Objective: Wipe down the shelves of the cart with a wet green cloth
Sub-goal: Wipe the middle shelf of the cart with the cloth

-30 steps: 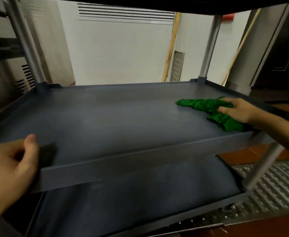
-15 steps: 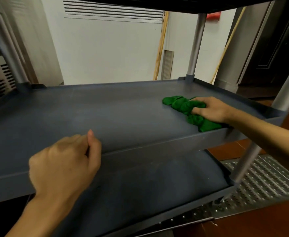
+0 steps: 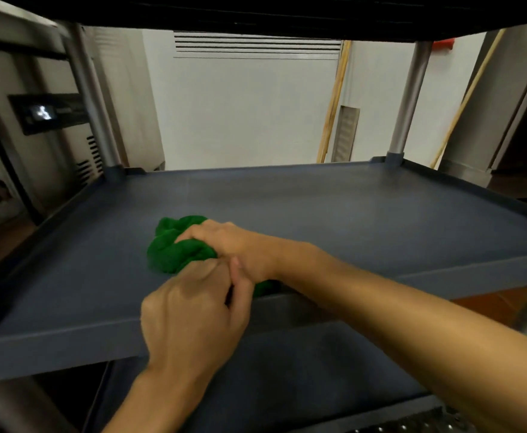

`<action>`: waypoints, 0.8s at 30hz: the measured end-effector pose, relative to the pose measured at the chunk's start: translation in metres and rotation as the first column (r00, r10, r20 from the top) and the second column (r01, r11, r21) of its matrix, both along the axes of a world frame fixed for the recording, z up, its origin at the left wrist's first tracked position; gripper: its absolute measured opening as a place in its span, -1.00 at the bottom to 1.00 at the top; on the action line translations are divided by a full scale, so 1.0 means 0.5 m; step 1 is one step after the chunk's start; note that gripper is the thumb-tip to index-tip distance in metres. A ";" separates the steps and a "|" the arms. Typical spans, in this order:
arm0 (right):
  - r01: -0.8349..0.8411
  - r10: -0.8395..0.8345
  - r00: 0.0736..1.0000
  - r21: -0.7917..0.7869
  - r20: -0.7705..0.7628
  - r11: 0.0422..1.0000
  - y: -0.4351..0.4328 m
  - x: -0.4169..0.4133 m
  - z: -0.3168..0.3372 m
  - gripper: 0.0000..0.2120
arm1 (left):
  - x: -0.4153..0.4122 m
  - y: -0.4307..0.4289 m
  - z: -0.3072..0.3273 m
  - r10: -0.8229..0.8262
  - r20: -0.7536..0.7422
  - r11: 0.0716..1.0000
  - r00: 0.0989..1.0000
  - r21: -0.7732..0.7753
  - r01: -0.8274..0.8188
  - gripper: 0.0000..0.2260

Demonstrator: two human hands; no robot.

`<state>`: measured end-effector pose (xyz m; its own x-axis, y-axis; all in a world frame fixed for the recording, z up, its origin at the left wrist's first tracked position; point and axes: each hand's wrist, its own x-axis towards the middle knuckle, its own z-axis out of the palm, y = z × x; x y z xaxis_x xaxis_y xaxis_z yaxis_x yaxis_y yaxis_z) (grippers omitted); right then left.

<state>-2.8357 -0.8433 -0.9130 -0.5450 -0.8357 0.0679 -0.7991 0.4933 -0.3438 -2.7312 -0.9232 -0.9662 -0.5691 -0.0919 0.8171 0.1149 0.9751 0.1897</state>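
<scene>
Left post [image 3: 90, 98] stood at the rear left corner of the middle shelf [image 3: 381, 220]. The cloth [image 3: 175, 248], green and bunched into a wad, lay on the shelf left of centre, toward the front rim.

The left hand [image 3: 193, 317] reached over the shelf's front rim, knuckles up. Its fingers [image 3: 206, 273] were curled, with the tips meeting the near edge of the cloth and the thumb of the right hand [image 3: 234, 245]. Whether they pinched the cloth could not be determined.

The right hand rested on top of the cloth, fingers clenched over the wad, forearm crossing the shelf's front rim from the right.

Right post [image 3: 409, 95] stood at the shelf's rear right corner. A wooden pole [image 3: 332, 104] leaned against the wall behind the shelf. A lower shelf [image 3: 302, 370] showed beneath the shelf.
</scene>
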 end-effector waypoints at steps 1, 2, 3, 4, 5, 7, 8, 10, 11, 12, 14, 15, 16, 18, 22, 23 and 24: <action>-0.022 0.022 1.000 -0.006 0.016 1.000 -0.030 0.001 0.004 -0.57 | 0.005 -0.003 -0.002 -0.058 -0.023 0.998 0.998 -0.010 0.058 -0.57; -0.033 0.034 0.999 -0.021 0.041 0.999 -0.052 0.001 0.008 -0.57 | 0.014 -0.011 -0.003 -0.128 -0.045 0.991 0.991 -0.043 0.126 -0.57; -0.044 0.047 0.997 -0.042 0.062 0.998 -0.069 0.001 0.009 -0.55 | 0.024 -0.024 -0.001 -0.178 -0.062 0.981 0.982 -0.084 0.173 -0.58; -0.055 0.060 0.995 -0.064 0.078 0.996 -0.080 0.000 0.009 -0.54 | 0.035 -0.048 0.004 -0.172 -0.074 0.981 0.982 -0.107 0.164 -0.60; -0.067 0.073 0.994 -0.081 0.085 0.994 -0.087 -0.003 0.008 -0.53 | 0.045 -0.082 0.011 -0.100 -0.080 0.991 0.992 -0.094 0.092 -0.61; -0.086 0.096 0.991 -0.109 0.089 0.990 -0.097 -0.013 0.002 -0.50 | 0.059 -0.161 0.028 0.100 -0.029 0.995 0.995 0.026 -0.099 -0.55; -0.089 0.100 0.991 -0.117 0.091 0.989 -0.105 -0.021 -0.001 -0.48 | 0.063 -0.196 0.033 0.154 0.015 0.984 0.988 0.083 -0.155 -0.51; -0.086 0.098 0.990 -0.122 0.099 0.989 -0.131 -0.037 -0.009 -0.44 | 0.065 -0.231 0.023 0.191 0.051 0.974 0.980 0.111 -0.196 -0.46; -0.082 0.095 0.990 -0.127 0.101 0.989 -0.148 -0.047 -0.011 -0.43 | 0.063 -0.231 0.017 0.206 0.049 0.974 0.977 0.085 -0.210 -0.47; -0.077 0.091 0.991 -0.135 0.102 0.988 -0.166 -0.058 -0.012 -0.43 | 0.059 -0.228 0.010 0.222 0.033 0.973 0.975 0.059 -0.223 -0.48; -0.069 0.082 0.992 -0.134 0.094 0.989 -0.207 -0.087 -0.012 -0.43 | 0.055 -0.221 0.000 0.234 -0.008 0.970 0.972 0.067 -0.233 -0.49; -0.070 0.080 0.994 -0.117 0.076 0.991 -0.230 -0.105 -0.010 -0.44 | 0.054 -0.223 -0.003 0.227 -0.031 0.972 0.973 0.073 -0.224 -0.49; -0.067 0.073 0.996 -0.096 0.059 0.993 -0.248 -0.125 -0.007 -0.44 | 0.054 -0.224 -0.005 0.211 -0.058 0.976 0.976 0.070 -0.207 -0.50; -0.047 0.050 0.997 -0.059 0.059 0.997 -0.286 -0.165 0.000 -0.47 | 0.057 -0.226 -0.008 0.183 -0.092 0.983 0.979 0.043 -0.179 -0.51; 0.018 -0.017 1.000 -0.026 0.025 0.999 -0.357 -0.239 0.007 -0.62 | 0.056 -0.225 -0.010 0.155 -0.111 0.987 0.982 -0.016 -0.158 -0.55; 0.038 -0.038 0.999 -0.023 0.022 0.999 -0.375 -0.253 0.007 -0.63 | 0.055 -0.226 -0.010 0.158 -0.109 0.987 0.981 -0.009 -0.160 -0.54; 0.055 -0.055 0.998 -0.018 0.019 0.998 -0.390 -0.264 0.006 -0.63 | 0.054 -0.227 -0.009 0.161 -0.110 0.987 0.981 -0.001 -0.162 -0.54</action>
<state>-2.9677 -1.0384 -0.9100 -0.5915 -0.8030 0.0727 -0.7645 0.5298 -0.3673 -2.7041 -1.0365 -0.9710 -0.4546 -0.1674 0.8748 -0.0250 0.9842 0.1753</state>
